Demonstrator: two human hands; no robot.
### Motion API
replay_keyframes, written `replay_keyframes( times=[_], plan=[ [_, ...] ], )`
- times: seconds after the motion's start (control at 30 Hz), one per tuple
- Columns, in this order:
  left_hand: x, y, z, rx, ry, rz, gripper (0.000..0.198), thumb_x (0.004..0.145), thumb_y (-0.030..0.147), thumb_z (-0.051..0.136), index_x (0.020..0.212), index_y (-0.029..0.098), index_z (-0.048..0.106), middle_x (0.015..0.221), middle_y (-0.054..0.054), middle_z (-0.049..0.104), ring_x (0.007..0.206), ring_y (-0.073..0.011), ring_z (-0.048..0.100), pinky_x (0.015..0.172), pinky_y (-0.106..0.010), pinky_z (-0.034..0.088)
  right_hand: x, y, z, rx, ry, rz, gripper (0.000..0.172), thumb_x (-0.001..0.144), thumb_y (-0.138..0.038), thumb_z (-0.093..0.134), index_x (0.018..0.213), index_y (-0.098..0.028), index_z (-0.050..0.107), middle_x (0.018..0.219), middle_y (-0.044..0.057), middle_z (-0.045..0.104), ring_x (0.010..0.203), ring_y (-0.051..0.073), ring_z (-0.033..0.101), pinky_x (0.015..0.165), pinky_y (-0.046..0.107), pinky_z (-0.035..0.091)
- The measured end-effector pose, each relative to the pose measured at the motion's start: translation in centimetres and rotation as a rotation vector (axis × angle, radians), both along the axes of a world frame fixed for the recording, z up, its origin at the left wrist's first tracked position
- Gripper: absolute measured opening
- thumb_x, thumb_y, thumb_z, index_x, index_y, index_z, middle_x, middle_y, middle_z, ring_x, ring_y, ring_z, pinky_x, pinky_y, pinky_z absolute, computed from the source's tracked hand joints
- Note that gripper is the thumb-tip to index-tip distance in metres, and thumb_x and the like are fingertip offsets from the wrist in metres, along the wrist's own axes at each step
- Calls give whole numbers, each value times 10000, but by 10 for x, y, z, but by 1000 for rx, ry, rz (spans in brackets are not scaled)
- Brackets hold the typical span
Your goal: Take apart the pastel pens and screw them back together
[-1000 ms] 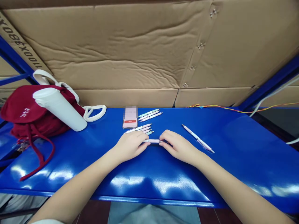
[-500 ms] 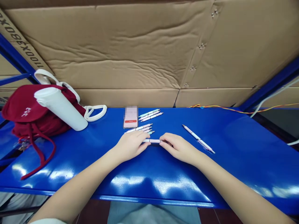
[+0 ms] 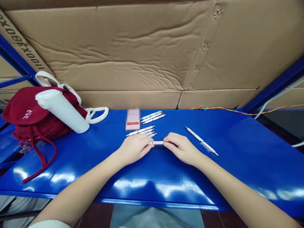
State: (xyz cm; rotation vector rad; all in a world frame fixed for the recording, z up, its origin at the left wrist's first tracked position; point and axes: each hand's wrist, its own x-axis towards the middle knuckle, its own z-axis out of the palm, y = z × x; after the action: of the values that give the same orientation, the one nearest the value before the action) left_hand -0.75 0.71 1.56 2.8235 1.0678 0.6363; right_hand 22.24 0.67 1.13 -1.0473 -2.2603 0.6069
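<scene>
A pale pink pen (image 3: 157, 142) lies level between my two hands, over the blue table. My left hand (image 3: 137, 147) grips its left part, which the fingers hide. The thumb and fingertips of my right hand (image 3: 181, 147) pinch the pen's right end. Just behind my left hand, several pens (image 3: 143, 130) in white, pink and mint lie side by side, partly covered by the hand. Another group of pens (image 3: 153, 117) rests farther back, beside a phone (image 3: 133, 119). To the right of my right hand, a pink and white pen (image 3: 201, 140) lies slanted on the table.
On the left of the blue table (image 3: 152, 186) sits a red bag (image 3: 22, 106) with white straps, and a white bottle (image 3: 63, 110) leans on it. Cardboard (image 3: 123, 47) stands along the back. Thin coloured wires (image 3: 223, 108) run along the right rear edge.
Both hands have shifted very slightly to the right with the pen. My left fingers now cover more of its left part.
</scene>
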Motion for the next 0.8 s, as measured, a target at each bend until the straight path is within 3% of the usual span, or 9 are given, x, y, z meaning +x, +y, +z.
replay_keyframes(
  times=[0.17,0.27,0.33,0.4,0.57,0.67,0.8],
  plan=[
    [3,-6,4,-137,39,-130,336,908,457,463,1041,204,640,939,-41,686,861,-161,636,790,-256,487,8,9,7,-329,559,-276,231,840,-421,509,804,-196,547,788,39,642,707,164,603,642,292,477],
    [0,-1,3,-50,83,-34,301,927,401,433,965,199,653,926,-39,683,881,-173,630,780,-269,486,26,20,11,-350,685,-488,246,795,-451,543,777,-208,510,730,26,637,622,153,596,561,269,455],
    [-4,4,2,4,121,71,255,921,345,444,914,195,650,934,-37,672,886,-176,621,738,-263,488,39,27,11,-268,517,-625,254,771,-461,575,764,-211,529,663,12,612,574,150,566,527,263,422],
    [-8,10,1,21,165,161,213,904,318,473,895,190,643,935,-42,655,873,-174,614,674,-244,484,51,34,5,-161,203,-687,245,765,-452,583,725,-212,552,629,12,598,576,161,554,531,269,397],
    [-12,17,-3,-21,213,204,182,890,321,500,909,200,635,939,-38,634,880,-170,609,640,-224,481,67,49,-16,58,-391,-549,226,811,-386,520,689,-201,565,694,35,577,638,177,542,570,276,375],
    [-11,17,-4,-43,231,201,182,886,321,504,937,203,632,973,-41,644,901,-181,613,672,-239,495,69,53,-19,128,-535,-568,198,824,-359,521,775,-183,597,771,70,570,700,205,552,603,294,389],
    [-7,16,-5,-83,222,205,199,887,326,496,1008,215,609,1037,-41,657,924,-196,618,700,-265,510,54,44,-13,218,-494,-554,227,848,-347,514,923,-160,617,849,103,596,773,233,567,666,327,413]
  ],
)
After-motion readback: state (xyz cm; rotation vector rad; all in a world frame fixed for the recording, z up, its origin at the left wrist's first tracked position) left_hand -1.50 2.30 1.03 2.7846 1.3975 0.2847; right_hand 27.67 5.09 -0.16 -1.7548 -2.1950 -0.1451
